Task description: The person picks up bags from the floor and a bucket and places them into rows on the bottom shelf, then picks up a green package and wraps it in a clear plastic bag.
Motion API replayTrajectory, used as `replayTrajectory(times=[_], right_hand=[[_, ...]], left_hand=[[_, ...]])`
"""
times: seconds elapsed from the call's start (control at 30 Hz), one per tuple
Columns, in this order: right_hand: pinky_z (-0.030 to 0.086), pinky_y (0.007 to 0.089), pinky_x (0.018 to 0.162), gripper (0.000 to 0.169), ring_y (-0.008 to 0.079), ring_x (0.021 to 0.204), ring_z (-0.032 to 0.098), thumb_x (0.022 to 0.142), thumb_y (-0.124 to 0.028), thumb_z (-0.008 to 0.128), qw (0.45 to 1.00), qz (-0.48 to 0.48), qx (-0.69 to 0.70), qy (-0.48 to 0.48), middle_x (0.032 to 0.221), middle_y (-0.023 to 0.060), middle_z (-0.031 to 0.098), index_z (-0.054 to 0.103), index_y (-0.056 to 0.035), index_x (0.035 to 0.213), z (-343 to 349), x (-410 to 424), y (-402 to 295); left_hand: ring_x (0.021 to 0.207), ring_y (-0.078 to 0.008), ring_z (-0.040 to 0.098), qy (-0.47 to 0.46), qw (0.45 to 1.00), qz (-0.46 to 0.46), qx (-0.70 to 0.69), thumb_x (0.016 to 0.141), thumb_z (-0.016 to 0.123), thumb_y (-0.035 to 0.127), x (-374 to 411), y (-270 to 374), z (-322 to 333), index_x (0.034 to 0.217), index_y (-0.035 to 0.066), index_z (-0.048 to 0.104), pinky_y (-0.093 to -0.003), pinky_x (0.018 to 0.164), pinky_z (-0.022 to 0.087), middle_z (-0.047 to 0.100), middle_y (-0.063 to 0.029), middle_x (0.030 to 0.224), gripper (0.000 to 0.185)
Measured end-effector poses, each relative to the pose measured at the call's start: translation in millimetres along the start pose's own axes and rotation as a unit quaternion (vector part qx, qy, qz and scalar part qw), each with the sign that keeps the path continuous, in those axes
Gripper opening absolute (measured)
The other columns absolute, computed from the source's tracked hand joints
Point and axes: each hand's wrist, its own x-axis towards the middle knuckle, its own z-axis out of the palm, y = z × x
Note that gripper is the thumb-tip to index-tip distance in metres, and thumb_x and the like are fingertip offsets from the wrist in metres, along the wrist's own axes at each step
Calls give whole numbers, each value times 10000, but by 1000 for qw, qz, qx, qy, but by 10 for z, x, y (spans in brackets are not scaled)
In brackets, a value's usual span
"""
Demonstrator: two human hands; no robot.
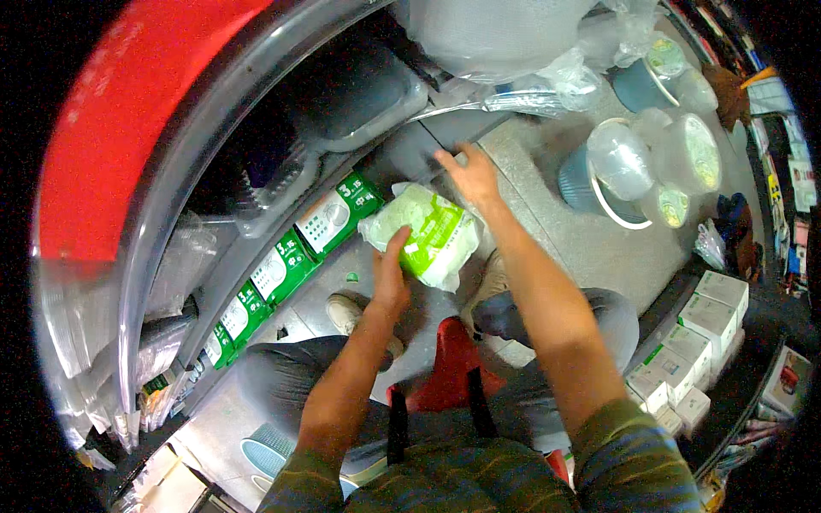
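Observation:
A soft plastic-wrapped pack [442, 234], white with a light green printed panel, is in my left hand [392, 272]. My fingers press its near left side, and part of the hand's grip is hidden under it. Just beyond the pack, my right hand [473, 174] reaches toward the base of the shelving, thumb and fingers apart and slightly blurred. Nothing shows in it. A row of green and white packs [340, 215] lines the floor-level edge of the shelf, left of the pack I hold. Dark plastic trays [359, 96] in clear wrap fill the shelf above them.
Blue waste baskets [577, 176] holding clear-wrapped round tubs [696, 154] stand on the tiled floor at right. White boxes [705, 314] are stacked on a low dark shelf at lower right. A light-blue perforated basket [269, 445] sits at lower left. Wrapped containers [494, 38] overhang ahead.

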Motion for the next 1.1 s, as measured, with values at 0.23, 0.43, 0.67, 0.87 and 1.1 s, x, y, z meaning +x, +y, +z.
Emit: replayTrajectory(times=[0.23,0.43,0.67,0.87,1.1], right_hand=[[511,470,905,717,259,1093,614,833,-535,656,772,310,438,-341,1228,143,605,502,-26,1314,-571,-1089,-103],[537,447,886,628,255,1096,615,829,-351,690,779,273,480,-297,1219,114,610,465,-48,1332,-448,-775,-130],[530,386,818,476,229,981,642,834,-290,658,794,247,480,-278,1122,95,645,545,-65,1237,125,-5,-112],[493,375,760,474,208,932,606,833,-288,664,871,189,381,-247,1097,80,626,531,-98,1246,809,643,-273],[498,372,767,421,228,957,604,867,-175,626,886,128,418,-152,1063,125,617,497,-43,1245,1170,850,-368]], left_hand=[[1001,-239,638,-95,988,-47,-108,846,690,314,276,76,23,1253,-15,521,-376,867,526,623,-127,1131,549],[1038,-252,618,-97,991,-59,-64,797,735,364,745,180,193,1336,10,445,-396,876,520,587,-122,1199,707],[1139,-265,555,29,966,70,247,860,652,444,1299,557,265,1385,60,417,-388,908,478,530,-115,1312,692],[1224,-318,479,91,897,176,395,976,491,377,1234,558,318,1403,-35,350,-371,1011,382,442,-201,1395,610],[1317,-302,392,28,934,183,305,913,597,84,740,70,353,1463,-15,229,-382,1074,343,363,-213,1451,669]])
